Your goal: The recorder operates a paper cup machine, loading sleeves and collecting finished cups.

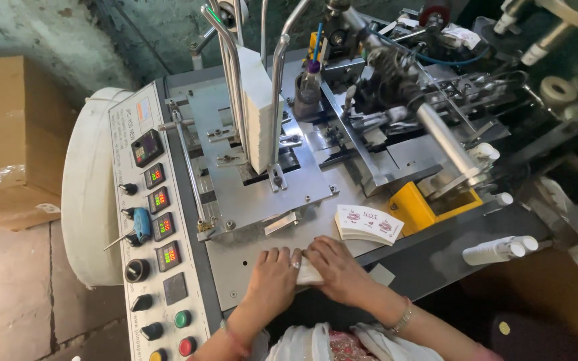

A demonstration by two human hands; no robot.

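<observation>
Both my hands rest on the grey machine table (pixel 249 264) near its front edge. My left hand (pixel 272 277) and my right hand (pixel 336 267) press together on a small white stack of paper pieces (pixel 308 274), mostly hidden between them. Just beyond my right hand lies a fanned stack of white printed paper blanks (pixel 368 224). A tall white stack of blanks (pixel 257 107) stands upright between metal guide rods farther back.
A control panel (pixel 152 220) with red digital displays, knobs and green and red buttons runs along the left. A yellow guard (pixel 415 207), a steel roller (pixel 444 137) and a glue bottle (pixel 309 90) sit behind. A cardboard box (pixel 8 140) stands at left.
</observation>
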